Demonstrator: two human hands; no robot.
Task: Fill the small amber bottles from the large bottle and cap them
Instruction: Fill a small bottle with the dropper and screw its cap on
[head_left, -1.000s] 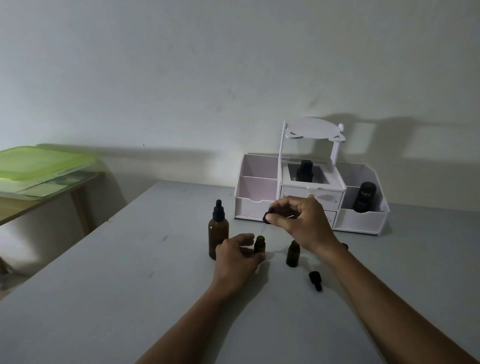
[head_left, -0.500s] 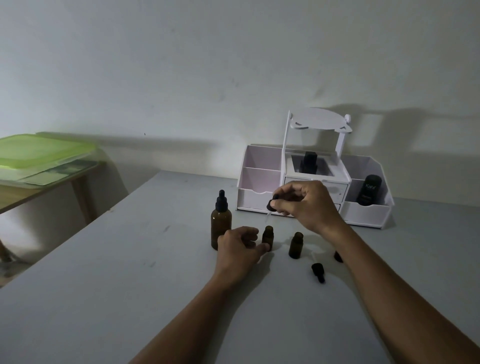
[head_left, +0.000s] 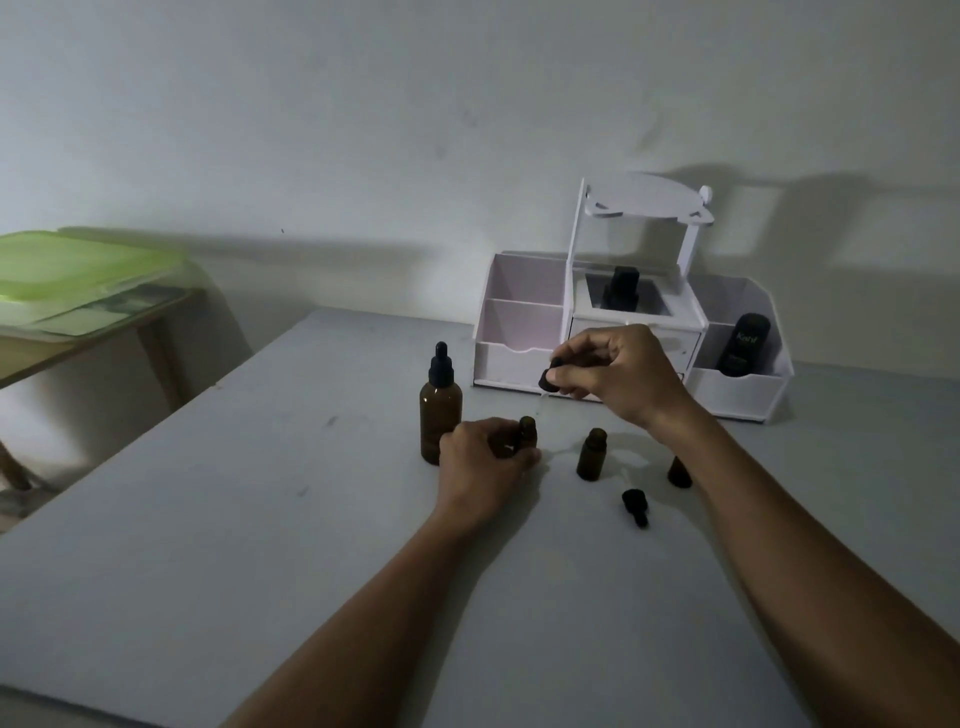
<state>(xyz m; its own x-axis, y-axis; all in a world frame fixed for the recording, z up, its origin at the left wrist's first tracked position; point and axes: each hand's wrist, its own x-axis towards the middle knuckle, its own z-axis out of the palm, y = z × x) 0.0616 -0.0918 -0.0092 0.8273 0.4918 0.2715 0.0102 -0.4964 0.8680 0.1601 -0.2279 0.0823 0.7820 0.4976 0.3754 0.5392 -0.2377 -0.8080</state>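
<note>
Right of the large bottle (head_left: 440, 415), our left fingers (head_left: 508, 445) cover most of a small bottle (head_left: 528, 429); farther right, our forearm (head_left: 737, 483) half hides a second bottle (head_left: 678, 473).

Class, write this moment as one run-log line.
left hand: grips small amber glass bottle | right hand: pinches black dropper cap above it | large amber dropper bottle: capped, upright

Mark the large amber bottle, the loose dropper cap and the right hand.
large amber bottle (head_left: 440, 422), head view, its glass body
loose dropper cap (head_left: 635, 502), head view, its black collar
right hand (head_left: 623, 374), head view, its back
</note>
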